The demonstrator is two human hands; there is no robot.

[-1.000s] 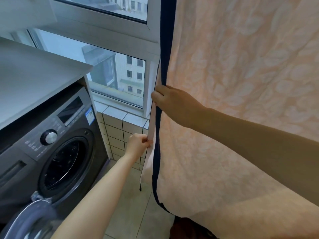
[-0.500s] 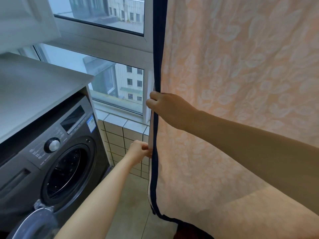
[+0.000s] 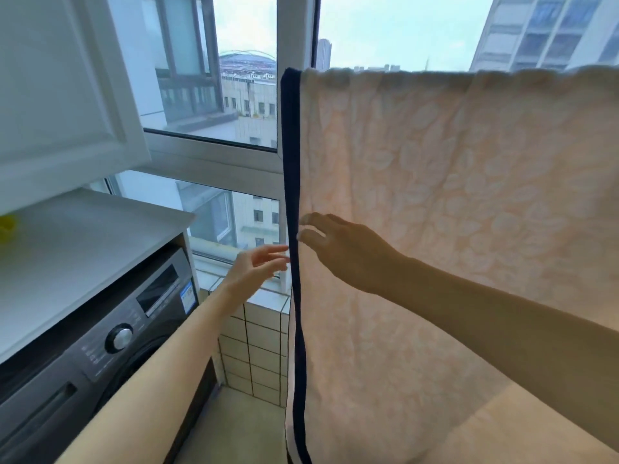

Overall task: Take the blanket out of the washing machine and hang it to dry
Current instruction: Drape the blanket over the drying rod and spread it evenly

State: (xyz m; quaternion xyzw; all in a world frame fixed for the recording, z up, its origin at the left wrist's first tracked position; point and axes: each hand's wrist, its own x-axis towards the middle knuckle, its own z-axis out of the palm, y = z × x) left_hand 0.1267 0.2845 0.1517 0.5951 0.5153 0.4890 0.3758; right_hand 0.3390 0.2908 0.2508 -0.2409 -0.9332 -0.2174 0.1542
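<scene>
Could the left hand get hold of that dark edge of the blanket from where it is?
Probably yes. The left hand is open, its fingertips right beside the dark edge of the hanging blanket, with nothing between them. The right hand is close on the other side, also open.

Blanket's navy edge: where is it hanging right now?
In the head view, the navy edge runs vertically at centre, before the window frame, between the open left hand and right hand.

The blanket (image 3: pixel 452 229) hangs before the window (image 3: pixel 214 135), filling three o'clock; the washing machine (image 3: pixel 110 356) sits at eight o'clock (under the surface (image 3: pixel 83 249)).
</scene>
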